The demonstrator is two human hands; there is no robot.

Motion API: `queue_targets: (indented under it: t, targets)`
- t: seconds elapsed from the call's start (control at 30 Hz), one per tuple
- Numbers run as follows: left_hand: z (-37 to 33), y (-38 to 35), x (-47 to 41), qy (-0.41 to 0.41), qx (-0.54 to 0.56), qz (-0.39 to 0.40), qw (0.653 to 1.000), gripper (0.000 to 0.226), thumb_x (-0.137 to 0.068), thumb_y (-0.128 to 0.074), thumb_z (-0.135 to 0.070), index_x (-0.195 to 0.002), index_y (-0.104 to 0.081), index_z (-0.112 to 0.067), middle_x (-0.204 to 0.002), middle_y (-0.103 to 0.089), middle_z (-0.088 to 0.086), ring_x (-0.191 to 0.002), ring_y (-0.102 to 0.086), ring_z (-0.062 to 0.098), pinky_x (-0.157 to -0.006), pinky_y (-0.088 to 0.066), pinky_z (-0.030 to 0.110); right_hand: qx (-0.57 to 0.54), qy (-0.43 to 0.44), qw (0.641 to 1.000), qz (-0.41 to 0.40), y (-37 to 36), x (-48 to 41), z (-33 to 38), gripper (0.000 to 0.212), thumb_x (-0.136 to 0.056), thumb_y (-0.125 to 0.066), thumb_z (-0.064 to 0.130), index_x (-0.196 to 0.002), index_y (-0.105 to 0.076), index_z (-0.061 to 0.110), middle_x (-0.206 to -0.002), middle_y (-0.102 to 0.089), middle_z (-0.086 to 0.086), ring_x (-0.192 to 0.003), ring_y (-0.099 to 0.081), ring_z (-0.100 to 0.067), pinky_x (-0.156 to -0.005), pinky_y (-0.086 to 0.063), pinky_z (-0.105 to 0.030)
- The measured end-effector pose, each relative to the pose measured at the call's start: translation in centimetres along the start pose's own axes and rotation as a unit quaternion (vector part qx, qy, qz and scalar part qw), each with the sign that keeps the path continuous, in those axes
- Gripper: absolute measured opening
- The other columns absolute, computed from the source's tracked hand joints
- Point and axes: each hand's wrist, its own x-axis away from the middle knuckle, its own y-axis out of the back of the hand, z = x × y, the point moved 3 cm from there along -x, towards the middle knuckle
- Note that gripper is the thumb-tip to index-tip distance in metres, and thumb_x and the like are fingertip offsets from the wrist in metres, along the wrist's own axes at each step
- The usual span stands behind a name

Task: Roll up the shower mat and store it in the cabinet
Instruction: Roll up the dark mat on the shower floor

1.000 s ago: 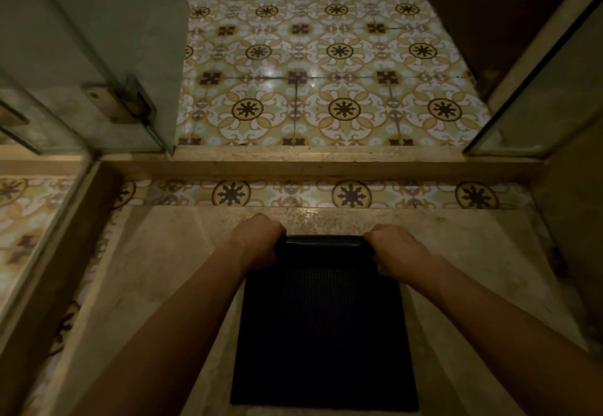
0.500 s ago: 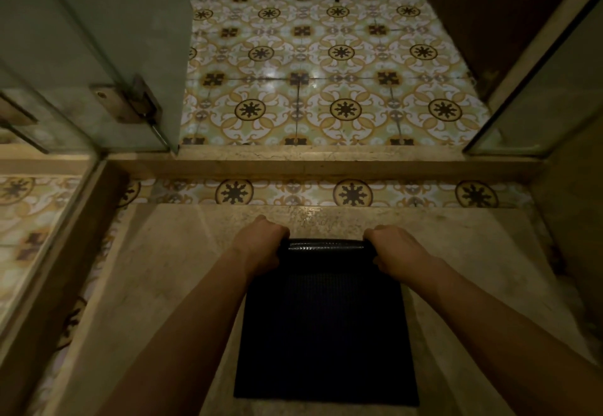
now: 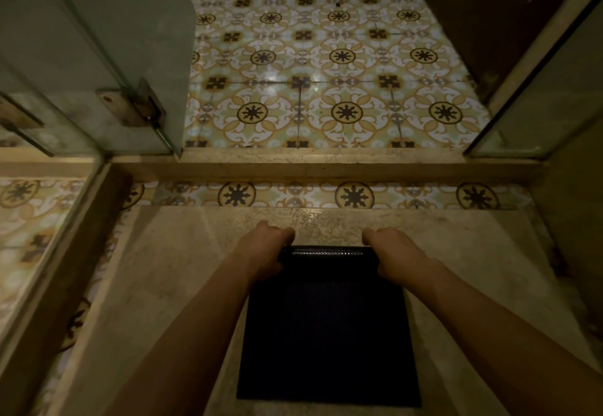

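A dark, textured shower mat lies on the beige stone shower floor, its far end curled into a thin roll. My left hand grips the roll's left end. At the right end of the roll sits my right hand, its fingers closed over it. Most of the mat lies flat toward me, between my forearms. No cabinet is clearly in view.
A stone curb crosses in front of the shower floor. Beyond it spreads a patterned tile floor. A glass door with a metal hinge stands at the left, a glass panel at the right, dark wood far right.
The rolled end has come a little nearer to me and grown slightly thicker. Both hands have shifted over the roll, and the flat part of the mat is shorter.
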Motion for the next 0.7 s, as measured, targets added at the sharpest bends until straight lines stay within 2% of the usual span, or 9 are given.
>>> queue_targets:
  t: [0.17, 0.3, 0.37, 0.47, 0.6, 0.7]
  targets:
    - [0.18, 0.03, 0.13, -0.009, 0.035, 0.053, 0.998, 0.038, -0.073, -0.070, -0.021, -0.108, -0.056, -0.022, -0.105, -0.062, 0.006, -0.099, -0.058, 0.026, -0.079, -0.054, 0.040, 0.031, 0.014, 0.999, 0.037, -0.02, -0.12, -0.23, 0.025, -0.077, -0.066, 0.011, -0.102, -0.067, 0.011, -0.105, -0.063, -0.011, -0.095, -0.062, -0.028, -0.080, -0.052, -0.033]
    - [0.41, 0.05, 0.18, 0.014, 0.060, 0.047, 0.997, 0.036, -0.073, -0.068, -0.017, -0.107, -0.057, -0.023, -0.100, -0.066, 0.008, -0.092, -0.061, 0.028, -0.074, -0.054, 0.037, 0.003, 0.003, 0.997, 0.071, 0.19, -0.18, -0.27, 0.025, -0.076, -0.065, 0.012, -0.101, -0.067, 0.012, -0.100, -0.066, -0.012, -0.090, -0.063, -0.028, -0.071, -0.052, -0.031]
    - [0.33, -0.02, 0.29, 0.018, 0.059, 0.038, 0.997, 0.034, -0.072, -0.068, -0.017, -0.103, -0.055, -0.024, -0.098, -0.066, 0.008, -0.089, -0.061, 0.027, -0.072, -0.054, 0.038, 0.003, -0.003, 0.999, 0.054, 0.29, -0.13, -0.21, 0.028, -0.076, -0.065, 0.010, -0.104, -0.066, 0.012, -0.102, -0.065, -0.013, -0.092, -0.063, -0.029, -0.070, -0.051, -0.032]
    - [0.26, -0.28, 0.50, 0.020, 0.043, 0.022, 0.999, 0.035, -0.071, -0.069, -0.019, -0.100, -0.050, -0.029, -0.096, -0.065, 0.004, -0.088, -0.061, 0.026, -0.067, -0.054, 0.038, 0.002, -0.006, 1.000, 0.031, 0.26, 0.04, -0.17, 0.036, -0.075, -0.067, 0.009, -0.111, -0.064, 0.013, -0.109, -0.062, -0.014, -0.099, -0.062, -0.031, -0.078, -0.054, -0.036]
    - [-0.15, -0.43, 0.25, -0.019, -0.025, 0.030, 0.999, 0.044, -0.077, -0.068, -0.027, -0.118, -0.051, -0.028, -0.106, -0.065, 0.000, -0.099, -0.056, 0.025, -0.069, -0.047, 0.036, 0.018, 0.025, 0.999, 0.036, 0.27, 0.40, -0.25, 0.032, -0.072, -0.068, 0.011, -0.104, -0.067, 0.013, -0.107, -0.061, -0.010, -0.095, -0.060, -0.027, -0.075, -0.051, -0.032]
    - [-0.36, 0.04, 0.01, -0.034, -0.055, 0.017, 0.998, 0.037, -0.080, -0.066, -0.028, -0.116, -0.055, -0.025, -0.107, -0.063, 0.002, -0.100, -0.054, 0.025, -0.071, -0.046, 0.035, 0.016, 0.034, 0.999, 0.011, 0.79, 0.62, -0.46, 0.032, -0.072, -0.067, 0.012, -0.105, -0.066, 0.012, -0.106, -0.059, -0.010, -0.093, -0.059, -0.027, -0.074, -0.050, -0.032]
